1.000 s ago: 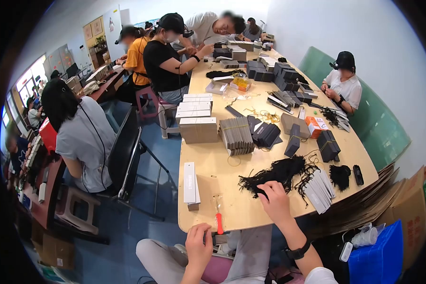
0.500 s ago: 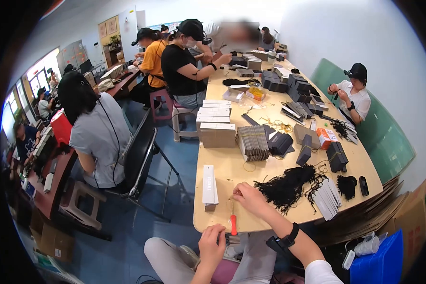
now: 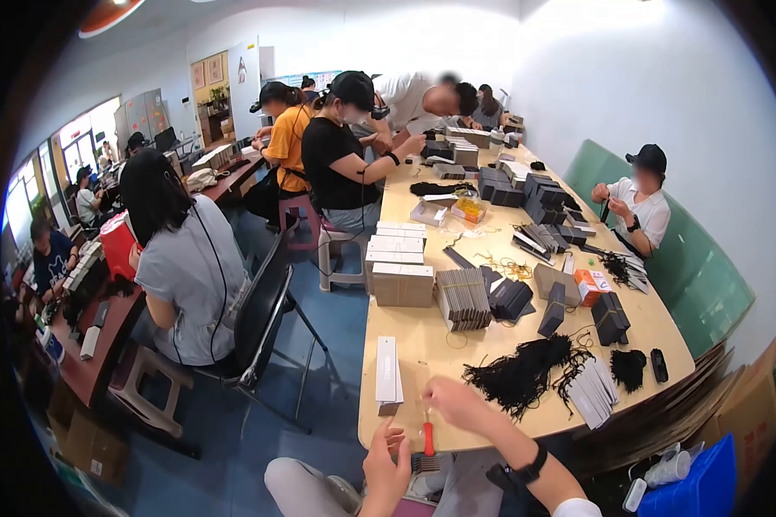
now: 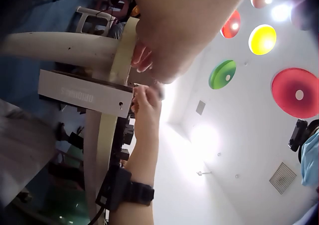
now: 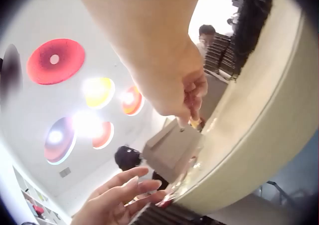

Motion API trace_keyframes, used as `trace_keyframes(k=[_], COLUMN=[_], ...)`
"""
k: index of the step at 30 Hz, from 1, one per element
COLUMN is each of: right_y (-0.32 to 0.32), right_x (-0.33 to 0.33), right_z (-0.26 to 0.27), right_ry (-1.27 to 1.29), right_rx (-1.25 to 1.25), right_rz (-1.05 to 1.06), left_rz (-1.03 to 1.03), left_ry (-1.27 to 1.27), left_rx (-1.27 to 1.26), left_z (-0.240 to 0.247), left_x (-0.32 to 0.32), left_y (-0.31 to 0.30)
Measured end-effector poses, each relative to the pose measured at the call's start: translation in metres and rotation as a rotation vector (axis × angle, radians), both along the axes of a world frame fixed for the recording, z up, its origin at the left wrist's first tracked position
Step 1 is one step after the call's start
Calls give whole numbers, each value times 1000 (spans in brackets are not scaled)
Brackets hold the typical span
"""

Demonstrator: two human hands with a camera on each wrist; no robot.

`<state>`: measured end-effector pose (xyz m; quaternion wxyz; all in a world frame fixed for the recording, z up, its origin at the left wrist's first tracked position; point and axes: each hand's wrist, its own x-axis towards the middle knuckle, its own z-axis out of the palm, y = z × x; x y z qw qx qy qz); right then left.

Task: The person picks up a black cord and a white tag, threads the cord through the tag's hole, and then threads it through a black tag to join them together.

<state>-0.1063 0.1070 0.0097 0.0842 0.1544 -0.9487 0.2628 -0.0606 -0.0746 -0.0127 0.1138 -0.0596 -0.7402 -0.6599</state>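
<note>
I have the red-handled tool (image 3: 428, 439) at the table's (image 3: 453, 349) near edge, between the two hands. Since the earlier frames, the right hand (image 3: 457, 403) has left the black cords and now hovers just beyond the tool; its fingers are curled, and I can't tell whether they pinch anything. The left hand (image 3: 386, 465), curled by the tool a moment ago, has its fingers released and loosely spread, reaching towards the tag stack (image 3: 389, 370). I can't tell whether they touch it.

Counting outward: one tool, one tag stack at near left, three pale stacks (image 3: 403, 286) beyond it, and one banded bundle (image 3: 464, 302) to their right. Right of the hands I count one large cord heap (image 3: 519, 375) and one small cord heap (image 3: 629, 369), with fanned pale tags (image 3: 591, 392) between them. Farther off sits one orange-and-white box (image 3: 591, 287).

The near tag stack carries writing, upside down in the left wrist view, which I read as "ORIGINALS". The box's print is too small for me to read.
</note>
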Motion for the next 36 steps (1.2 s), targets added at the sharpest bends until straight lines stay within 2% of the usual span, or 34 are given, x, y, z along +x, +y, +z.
trace_keyframes(k=[1,2,3,4,6,8,11,13,14,16,18,19,21,24,26,30,36], right_y=[-9,-18,-27,-33,-35,-35,-35,-34,-29,-9,35,58,87,102,104,106,92], right_x=[13,26,42,53,64,77,88,98,101,112,117,122,130,124,115,101,92], right_z=[8,19,27,29,28,21,11,7,10,15,2,-1,-3,-5,-4,7,20], right_ry=[-57,-65,0,64,50,32,-12,-177,-179,-164,-12,54,29,68,100,-20,-32], right_rx=[-148,-151,-157,-165,-209,-249,-338,-470,-473,-526,-406,-247,-200,-167,79,250,271], right_rz=[48,47,138,225,186,141,192,88,89,-284,-511,-521,-552,-473,-331,-204,-74], left_rz=[2,-49,-107,-116,-145,-180,-193,-240,-240,-282,-255,-232,-225,-241,-252,-260,-255], left_ry=[-3,83,163,146,299,334,402,437,435,333,295,261,225,170,158,82,75], left_rx=[1,-108,-219,-226,-417,-459,-534,-524,-527,-477,-428,-377,-354,-304,-278,-320,-360], left_z=[3,4,3,2,1,3,1,0,1,7,16,18,15,9,9,12,-3], left_x=[1,4,8,12,16,20,27,31,32,35,38,39,39,39,40,45,45], left_y=[-2,-5,-9,-12,-16,-19,-22,-24,-24,-26,-27,-27,-26,-23,-19,-16,-22])
